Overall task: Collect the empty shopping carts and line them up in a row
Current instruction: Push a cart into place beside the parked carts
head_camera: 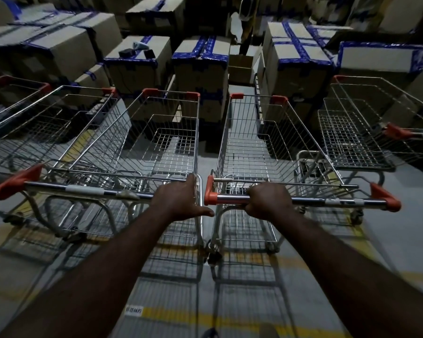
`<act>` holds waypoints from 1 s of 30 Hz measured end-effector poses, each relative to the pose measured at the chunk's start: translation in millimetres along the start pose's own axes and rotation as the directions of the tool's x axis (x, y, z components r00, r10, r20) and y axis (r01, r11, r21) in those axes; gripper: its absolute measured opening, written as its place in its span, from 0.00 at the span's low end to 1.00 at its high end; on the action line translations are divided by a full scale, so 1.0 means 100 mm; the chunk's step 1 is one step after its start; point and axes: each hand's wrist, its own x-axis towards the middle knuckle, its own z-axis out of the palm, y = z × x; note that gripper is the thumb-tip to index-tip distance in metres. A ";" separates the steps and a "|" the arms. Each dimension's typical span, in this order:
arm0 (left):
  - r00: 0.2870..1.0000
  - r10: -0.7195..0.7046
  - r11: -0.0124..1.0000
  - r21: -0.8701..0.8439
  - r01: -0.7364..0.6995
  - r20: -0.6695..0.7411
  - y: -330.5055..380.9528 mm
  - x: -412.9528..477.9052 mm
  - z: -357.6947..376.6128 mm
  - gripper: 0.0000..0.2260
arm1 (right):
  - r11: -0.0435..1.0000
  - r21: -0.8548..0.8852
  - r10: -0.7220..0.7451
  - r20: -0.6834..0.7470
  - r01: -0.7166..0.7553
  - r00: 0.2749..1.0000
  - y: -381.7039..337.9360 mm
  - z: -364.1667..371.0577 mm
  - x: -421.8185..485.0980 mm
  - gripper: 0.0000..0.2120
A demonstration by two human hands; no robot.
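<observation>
Two empty wire shopping carts with orange corner caps stand side by side right in front of me. My right hand [268,200] is wrapped around the chrome handle [327,200] of the right cart [254,147], near its left end. My left hand [183,198] grips the right end of the left cart's handle [88,191], thumb sticking out toward the gap; that left cart [156,142] is almost touching the right one. More empty carts stand further left [47,118], and another cart [366,132] sits turned at the right.
Stacks of cardboard boxes [200,69] sealed with blue tape stand directly ahead of the carts. A person [246,20] stands in a narrow gap between stacks at the back. Yellow floor lines [205,315] cross the grey floor under me.
</observation>
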 end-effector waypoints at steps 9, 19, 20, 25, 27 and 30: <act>0.999 -0.023 0.999 -0.036 0.024 0.022 0.09 0.07 -0.01 0.56 | 0.999 -0.018 -0.035 -0.021 0.035 0.999 0.03 0.04 0.02 0.21; 0.997 0.060 0.997 -0.052 -0.057 0.053 -0.01 0.05 -0.03 0.57 | 0.993 0.042 -0.106 -0.070 0.109 0.992 0.08 0.12 0.04 0.26; 0.993 0.081 0.994 -0.086 -0.074 0.085 -0.04 0.05 -0.05 0.57 | 0.989 0.079 -0.121 -0.063 0.126 0.991 0.11 0.13 0.03 0.27; 0.987 0.156 0.987 -0.049 -0.155 0.028 -0.02 0.04 -0.19 0.59 | 0.945 0.306 -0.073 -0.158 0.119 0.985 0.32 0.02 -0.09 0.44; 0.980 0.200 0.980 -0.007 -0.200 -0.027 0.10 0.06 -0.25 0.57 | 0.942 0.333 0.026 -0.221 0.050 0.975 0.50 -0.02 -0.13 0.46; 0.962 0.275 0.960 0.058 -0.274 -0.006 0.27 0.12 -0.20 0.54 | 0.951 0.283 0.184 -0.196 -0.124 0.963 0.84 0.02 -0.18 0.41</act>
